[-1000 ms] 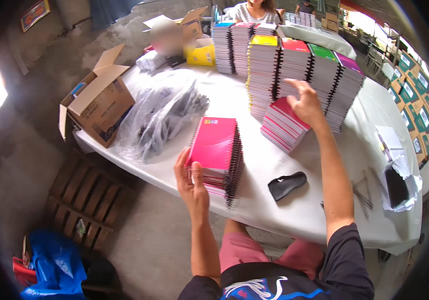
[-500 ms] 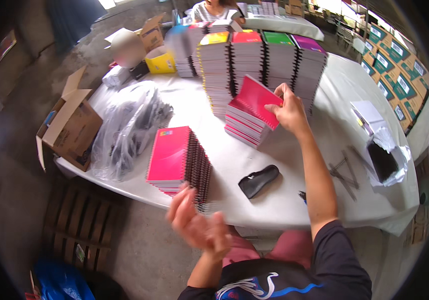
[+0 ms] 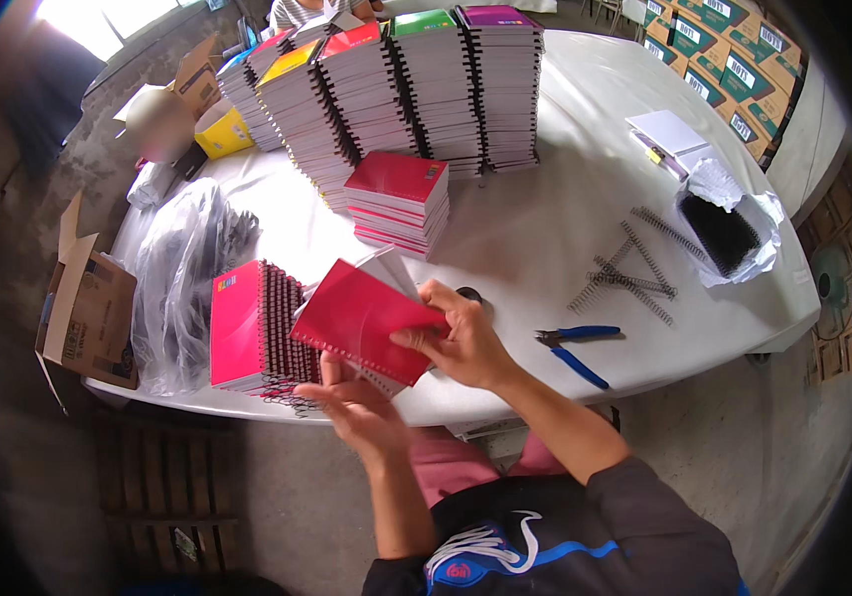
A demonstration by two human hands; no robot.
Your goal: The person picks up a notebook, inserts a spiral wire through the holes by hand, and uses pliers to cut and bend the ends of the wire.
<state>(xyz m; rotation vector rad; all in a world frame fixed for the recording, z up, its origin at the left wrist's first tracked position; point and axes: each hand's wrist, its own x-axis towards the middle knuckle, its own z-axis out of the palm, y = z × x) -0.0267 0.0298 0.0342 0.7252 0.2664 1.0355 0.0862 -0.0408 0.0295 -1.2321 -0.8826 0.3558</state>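
Observation:
A red-covered notebook [image 3: 366, 320], loose-leafed with punched holes along its lower edge, is pinched by my right hand [image 3: 458, 338], thumb on the cover. Some white pages fan out behind it. My left hand [image 3: 358, 409] sits just under its lower left edge, fingers apart; whether it touches the pages I cannot tell. To the left lies a stack of red spiral-bound notebooks [image 3: 237, 328], black coils facing me. Beyond the held one stands a shorter stack of red notebooks [image 3: 401, 181] without visible coils. A dark object [image 3: 469, 295] is mostly hidden behind my right hand.
Blue-handled pliers [image 3: 580, 348] and several loose black coils [image 3: 634, 276] lie at right, near a paper-wrapped bundle of coils [image 3: 719, 233]. Tall notebook stacks [image 3: 436, 89] stand at the back. Clear plastic bags [image 3: 179, 288] and an open carton [image 3: 93, 308] are at left.
My right hand has brought the red notebook from the short stack toward me. My left hand has come up beneath it. The view has shifted, bringing the pliers into sight.

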